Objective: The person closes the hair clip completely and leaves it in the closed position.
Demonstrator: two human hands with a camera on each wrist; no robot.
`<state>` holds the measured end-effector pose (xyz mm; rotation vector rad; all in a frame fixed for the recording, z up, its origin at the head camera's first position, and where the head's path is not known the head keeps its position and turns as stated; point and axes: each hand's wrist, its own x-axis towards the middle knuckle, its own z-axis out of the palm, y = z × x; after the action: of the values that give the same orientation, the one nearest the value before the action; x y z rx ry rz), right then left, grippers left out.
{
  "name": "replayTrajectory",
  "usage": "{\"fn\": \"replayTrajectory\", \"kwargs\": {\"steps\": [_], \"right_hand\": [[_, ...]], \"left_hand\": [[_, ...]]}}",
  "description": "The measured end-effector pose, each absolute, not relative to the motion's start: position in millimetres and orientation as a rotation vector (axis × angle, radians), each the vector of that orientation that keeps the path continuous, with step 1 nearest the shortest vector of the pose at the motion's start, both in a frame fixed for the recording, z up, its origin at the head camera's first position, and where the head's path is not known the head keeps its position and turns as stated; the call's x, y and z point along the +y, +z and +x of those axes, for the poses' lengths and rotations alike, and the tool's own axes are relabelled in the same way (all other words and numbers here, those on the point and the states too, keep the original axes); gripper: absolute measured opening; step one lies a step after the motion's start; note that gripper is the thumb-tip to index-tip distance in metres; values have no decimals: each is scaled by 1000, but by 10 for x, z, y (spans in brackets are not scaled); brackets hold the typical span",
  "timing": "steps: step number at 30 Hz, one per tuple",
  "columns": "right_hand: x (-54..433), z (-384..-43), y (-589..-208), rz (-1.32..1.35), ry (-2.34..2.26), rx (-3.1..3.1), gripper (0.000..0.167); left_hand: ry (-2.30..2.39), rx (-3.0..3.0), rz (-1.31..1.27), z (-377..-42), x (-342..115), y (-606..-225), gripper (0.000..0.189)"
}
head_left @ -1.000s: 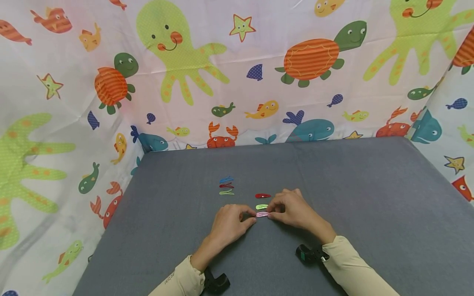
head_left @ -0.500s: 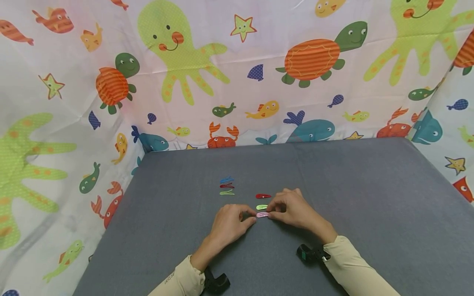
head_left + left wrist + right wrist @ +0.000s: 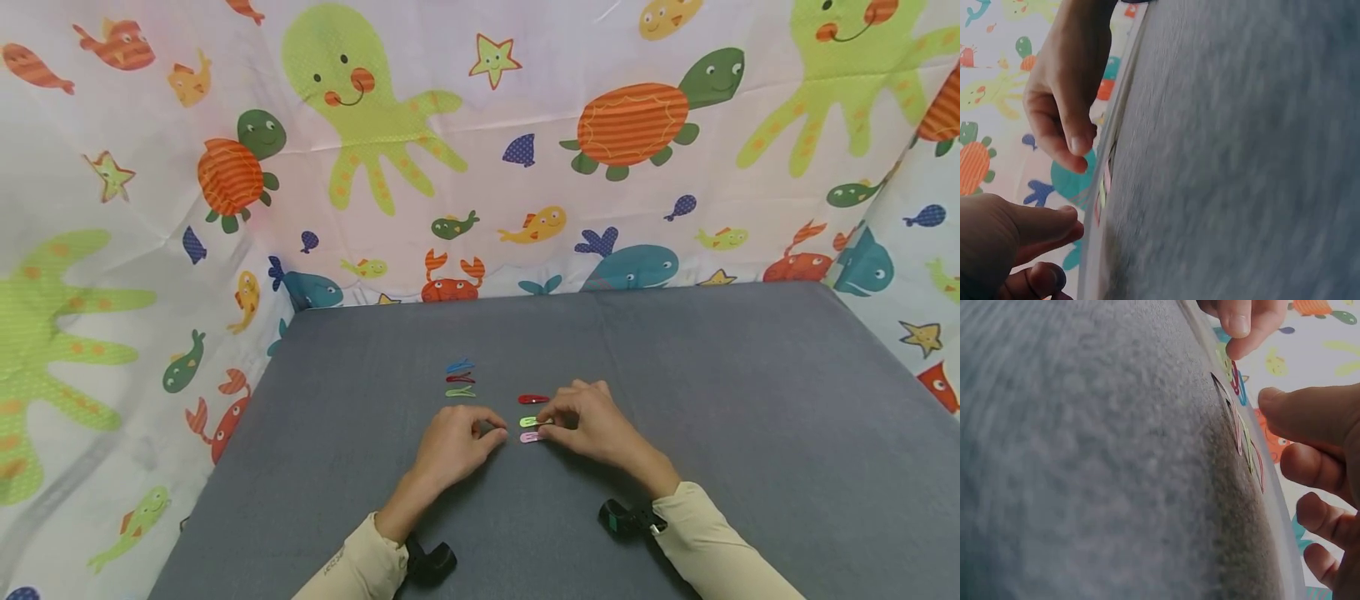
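Note:
A pink snap hair clip (image 3: 528, 437) and a light green one (image 3: 528, 422) lie on the grey table in the head view, a red one (image 3: 533, 399) just behind them. My right hand (image 3: 592, 423) hovers over the right ends of the pink and green clips, partly covering them. In the right wrist view, its thumb and fingers stand apart with nothing between them. To the left of the pink clip is my left hand (image 3: 453, 446), its thumb and index finger loosely bent and holding nothing.
Farther back to the left, a blue hair clip (image 3: 460, 365), a dark red one (image 3: 461, 378) and another light green one (image 3: 461, 392) lie in a column, their arms spread. A curtain (image 3: 510, 192) printed with sea animals stands behind the grey table (image 3: 750, 400).
My left hand has let go of the pink clip's left end and drawn back to the left. My right hand has shifted slightly, its fingers now over the clips' right ends.

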<state>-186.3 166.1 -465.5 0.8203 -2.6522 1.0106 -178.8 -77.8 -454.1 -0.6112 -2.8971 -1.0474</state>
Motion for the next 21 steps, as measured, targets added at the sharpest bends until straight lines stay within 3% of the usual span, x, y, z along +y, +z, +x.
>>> {"fn": "replayTrajectory", "kwargs": {"steps": [12,21], "right_hand": [[1501,-1886,-4586,761,985,-2566,19],[1257,-1930,-4575,605,929,-2551,11]], "left_hand": [[-1031,-2869,-516,-1840,-859,-4497,8],[-1035,-2812,-436,-1939,-964,-4469,6]]}}
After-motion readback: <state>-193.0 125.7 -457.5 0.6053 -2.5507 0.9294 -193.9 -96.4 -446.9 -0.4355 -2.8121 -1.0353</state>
